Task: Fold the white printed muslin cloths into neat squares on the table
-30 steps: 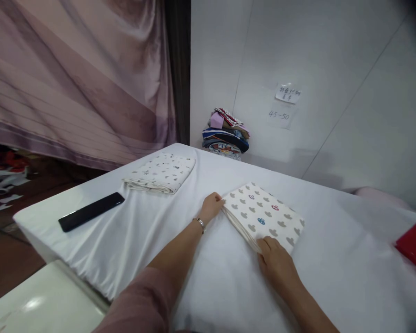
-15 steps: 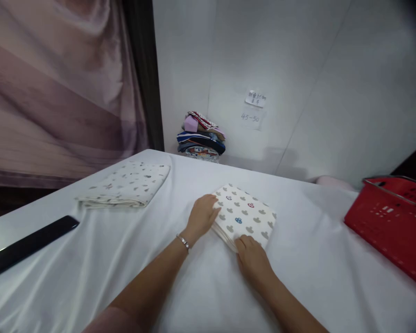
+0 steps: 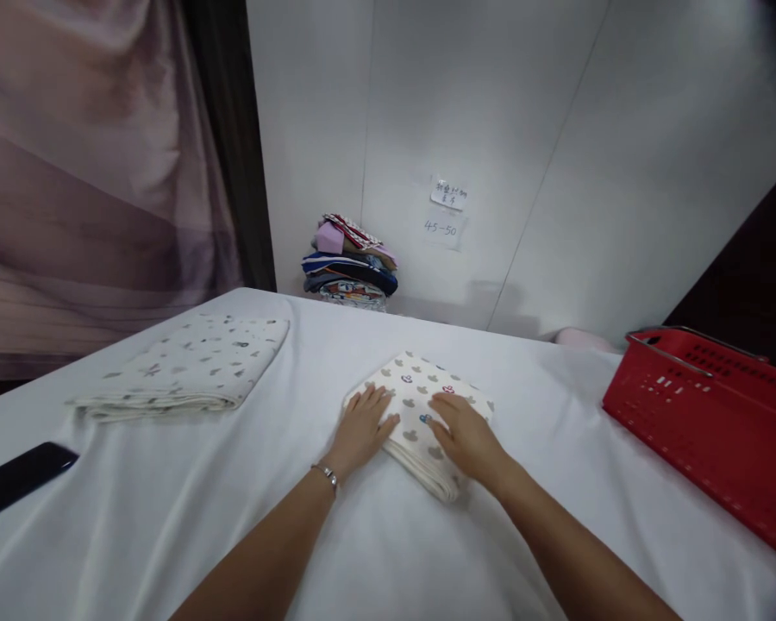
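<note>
Left hand [image 3: 357, 435], right hand [image 3: 471, 438]: fingers extended on folded cloth [image 3: 410, 421] short of table's [image 3: 556, 414] far edge; palms hidden, perhaps flattening layers.

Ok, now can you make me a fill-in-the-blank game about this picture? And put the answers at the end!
1. The left hand and the right hand make ____ hands touching the middle folded cloth.
2. The hand with the bracelet at its wrist is the ____ one.
3. The colour of the basket on the right is ____.
4. On the lower paper on the wall, the number written after 45 is ____.

Missing words: two; left; red; 50.
</note>
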The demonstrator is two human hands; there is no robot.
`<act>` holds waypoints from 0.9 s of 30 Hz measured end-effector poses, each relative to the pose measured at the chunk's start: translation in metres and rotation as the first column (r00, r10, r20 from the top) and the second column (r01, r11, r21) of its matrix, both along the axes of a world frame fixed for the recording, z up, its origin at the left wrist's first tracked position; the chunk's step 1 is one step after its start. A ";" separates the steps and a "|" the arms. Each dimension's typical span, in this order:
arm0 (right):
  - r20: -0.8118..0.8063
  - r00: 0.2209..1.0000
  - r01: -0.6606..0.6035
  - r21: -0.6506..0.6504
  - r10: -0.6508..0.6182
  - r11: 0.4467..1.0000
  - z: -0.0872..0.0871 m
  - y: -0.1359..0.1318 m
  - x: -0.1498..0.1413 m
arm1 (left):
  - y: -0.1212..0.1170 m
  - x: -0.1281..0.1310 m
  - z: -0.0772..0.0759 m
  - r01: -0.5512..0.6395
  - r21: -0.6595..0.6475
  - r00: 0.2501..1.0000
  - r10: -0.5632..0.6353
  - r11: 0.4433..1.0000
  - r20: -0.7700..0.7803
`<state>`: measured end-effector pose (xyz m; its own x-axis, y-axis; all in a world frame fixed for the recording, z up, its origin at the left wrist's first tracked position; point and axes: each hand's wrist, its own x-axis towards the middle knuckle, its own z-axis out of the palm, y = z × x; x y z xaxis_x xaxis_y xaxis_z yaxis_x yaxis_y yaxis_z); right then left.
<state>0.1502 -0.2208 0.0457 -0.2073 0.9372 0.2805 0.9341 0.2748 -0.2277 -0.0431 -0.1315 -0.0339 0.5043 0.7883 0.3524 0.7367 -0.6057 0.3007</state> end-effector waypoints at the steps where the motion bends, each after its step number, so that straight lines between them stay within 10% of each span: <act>1: 0.014 0.999 0.033 -0.013 -0.033 0.999 -0.003 0.010 0.003 | 0.000 -0.001 -0.001 0.002 -0.005 1.000 -0.002 1.000 0.005; 9: 0.135 0.986 0.121 -0.195 -0.095 0.973 -0.068 0.027 0.005 | 0.006 0.001 0.010 -0.009 -0.135 1.000 0.012 0.991 0.019; 20: 0.113 0.990 0.108 -0.191 -0.088 0.976 -0.062 0.024 0.015 | 0.038 0.014 0.003 -0.206 -0.140 0.976 0.194 0.968 -0.096; 27: -0.209 0.852 0.453 -0.165 -0.480 0.876 -0.075 0.026 0.080 | 0.044 0.012 0.011 -0.208 -0.243 0.977 0.188 0.947 -0.102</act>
